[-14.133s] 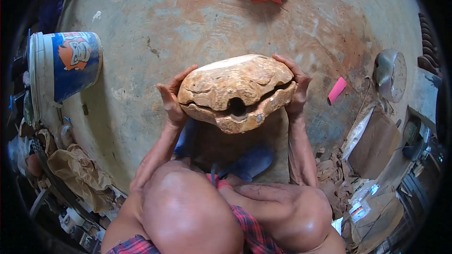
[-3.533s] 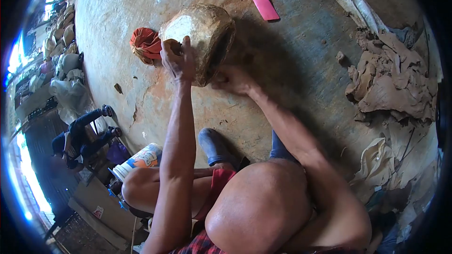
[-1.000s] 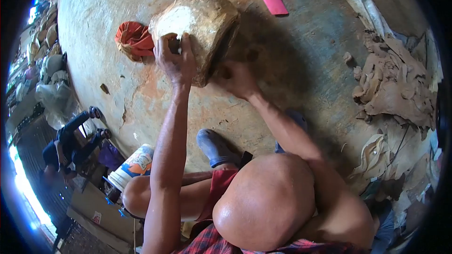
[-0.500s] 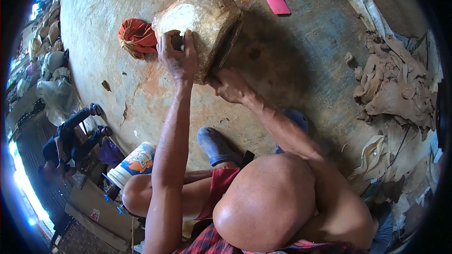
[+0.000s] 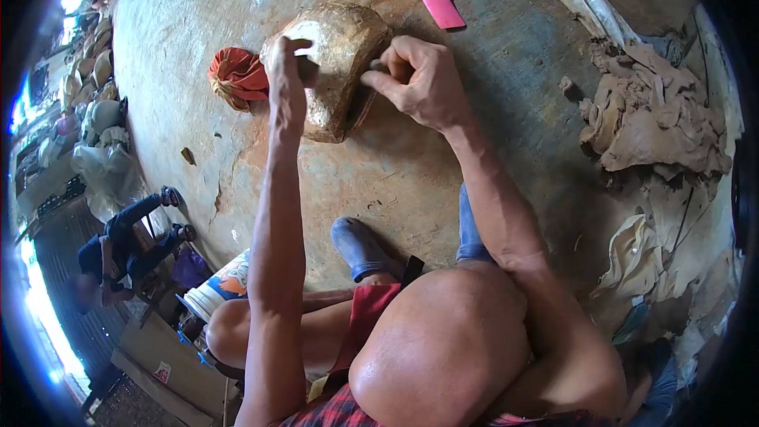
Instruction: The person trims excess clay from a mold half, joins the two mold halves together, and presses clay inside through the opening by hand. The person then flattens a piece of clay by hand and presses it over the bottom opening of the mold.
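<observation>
Rough tan block [image 5: 340, 63] on concrete floor [image 5: 340, 182], 11 o'clock from view centre; pale patch on top, dark gap along its 3-to-5 side. Other clock positions from block. Left hand [image 5: 285, 83] over its 9 o'clock part, fingers bent, fingertips poorly visible; grip: can't tell if pinching. Right hand [image 5: 427, 83] at 3, by the gap, thumb and fingers curled toward each other; can't tell if anything's between the tips. Red cloth bundle [image 5: 239, 77] at 9, just beside block. Pink strip [image 5: 441, 5] at 2, near. Brown clay heap [image 5: 652, 122] at 3, well apart. Blue shoe [image 5: 360, 245] at 6. Bucket [image 5: 207, 298] at 7, partly covered. Another person [image 5: 118, 249] at 8, dark clothes.
</observation>
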Available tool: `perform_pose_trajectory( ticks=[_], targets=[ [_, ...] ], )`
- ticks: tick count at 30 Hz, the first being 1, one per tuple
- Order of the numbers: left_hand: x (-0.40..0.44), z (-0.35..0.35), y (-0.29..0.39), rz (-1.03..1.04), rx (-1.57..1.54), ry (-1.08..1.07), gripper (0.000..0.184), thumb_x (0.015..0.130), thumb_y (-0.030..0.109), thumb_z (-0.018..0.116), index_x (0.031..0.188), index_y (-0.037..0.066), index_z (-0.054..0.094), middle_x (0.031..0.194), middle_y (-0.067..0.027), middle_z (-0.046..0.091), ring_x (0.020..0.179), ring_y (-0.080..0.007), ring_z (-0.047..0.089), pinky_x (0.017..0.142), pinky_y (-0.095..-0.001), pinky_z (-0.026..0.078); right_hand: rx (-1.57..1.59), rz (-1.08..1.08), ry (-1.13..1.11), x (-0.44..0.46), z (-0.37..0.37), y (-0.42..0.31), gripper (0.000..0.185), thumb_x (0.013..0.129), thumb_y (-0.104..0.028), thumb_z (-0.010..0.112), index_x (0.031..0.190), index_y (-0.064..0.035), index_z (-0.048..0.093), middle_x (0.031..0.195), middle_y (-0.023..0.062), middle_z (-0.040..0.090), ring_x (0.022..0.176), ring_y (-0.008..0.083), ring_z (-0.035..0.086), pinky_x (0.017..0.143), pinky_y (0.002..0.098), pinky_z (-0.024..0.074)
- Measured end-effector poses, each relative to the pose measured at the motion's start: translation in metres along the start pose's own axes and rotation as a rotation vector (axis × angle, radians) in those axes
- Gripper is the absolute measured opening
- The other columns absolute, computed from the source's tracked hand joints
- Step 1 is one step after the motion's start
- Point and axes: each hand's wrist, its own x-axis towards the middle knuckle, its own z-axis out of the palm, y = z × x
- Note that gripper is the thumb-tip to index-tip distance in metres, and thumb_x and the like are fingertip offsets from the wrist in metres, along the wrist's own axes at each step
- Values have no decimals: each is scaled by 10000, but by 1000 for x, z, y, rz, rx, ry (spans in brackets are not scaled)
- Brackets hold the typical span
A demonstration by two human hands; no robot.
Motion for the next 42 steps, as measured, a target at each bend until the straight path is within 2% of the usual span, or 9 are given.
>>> perform_pose_trajectory(
  ticks=[8, 10, 14, 17, 21, 26, 31, 35, 42],
  targets=[
    [-15, 61, 92, 15, 23, -279, 663, 1131, 594, 367, 1435, 49, 591, 1297, -200, 642, 1116, -260, 659, 888, -340, 557, -163, -208, -61, 48, -31, -42, 375, 868, -224, 858, 1207, -90, 770, 906, 173, 790, 846, 340, 782, 779, 430, 622],
    [-5, 67, 104, 294, 179, -220, 707, 1126, 636, 365, 1474, 64, 593, 891, -51, 647, 755, -115, 531, 710, -289, 451, -226, -190, -153, 54, -46, -59, 361, 895, -266, 829, 1218, -110, 785, 924, 172, 785, 863, 363, 772, 805, 437, 620],
    [5, 72, 131, 173, -185, -348, 692, 1130, 554, 448, 1555, 9, 436, 957, -131, 695, 731, -244, 728, 679, -358, 597, -328, -496, 150, 71, -40, -55, 299, 925, -261, 792, 1181, -106, 790, 990, 189, 755, 889, 384, 757, 808, 458, 610],
    [3, 69, 141, 136, -47, -279, 567, 1132, 510, 480, 1333, 15, 670, 874, -47, 680, 730, -133, 668, 659, -284, 481, -128, -371, -73, 77, -51, -73, 245, 936, -76, 767, 1164, 8, 732, 1106, 181, 713, 1043, 355, 704, 907, 417, 557],
    [5, 68, 122, 10, 91, -124, 442, 1092, 479, 586, 942, 80, 706, 768, -12, 636, 643, -112, 538, 602, -290, 434, -413, -455, 41, 69, -37, -54, 264, 934, -265, 775, 1113, -72, 784, 973, 221, 742, 865, 399, 751, 791, 465, 611],
    [-4, 67, 99, -89, 149, -184, 436, 1093, 465, 590, 930, 75, 698, 757, -10, 631, 631, -109, 535, 573, -291, 424, -327, -288, -24, 39, -33, -55, 305, 881, -262, 824, 1078, -32, 778, 942, 203, 748, 844, 383, 755, 753, 452, 611],
    [-18, 40, 67, -303, -524, -230, 506, 1124, 510, 493, 1101, 42, 686, 741, -33, 609, 624, -151, 540, 591, -322, 426, 182, -103, 148, 4, -57, -67, 391, 899, -355, 882, 1092, -28, 786, 890, 66, 735, 766, 132, 667, 702, 293, 544],
    [-59, 44, 62, -389, -722, -198, 458, 1117, 529, 477, 1156, 96, 622, 804, -61, 628, 689, -185, 576, 657, -336, 463, 75, 26, 244, -16, -81, -27, 390, 959, -332, 827, 1201, -31, 775, 1172, 90, 756, 866, 111, 692, 712, 250, 550],
    [-103, 74, 5, -490, -666, -283, 344, 1114, 397, 556, 976, 105, 675, 809, -20, 676, 666, -127, 620, 611, -280, 492, 66, 221, 78, -54, -63, -26, 246, 957, -157, 820, 1158, -19, 783, 1118, 82, 805, 901, 114, 736, 755, 302, 595]
  ],
)
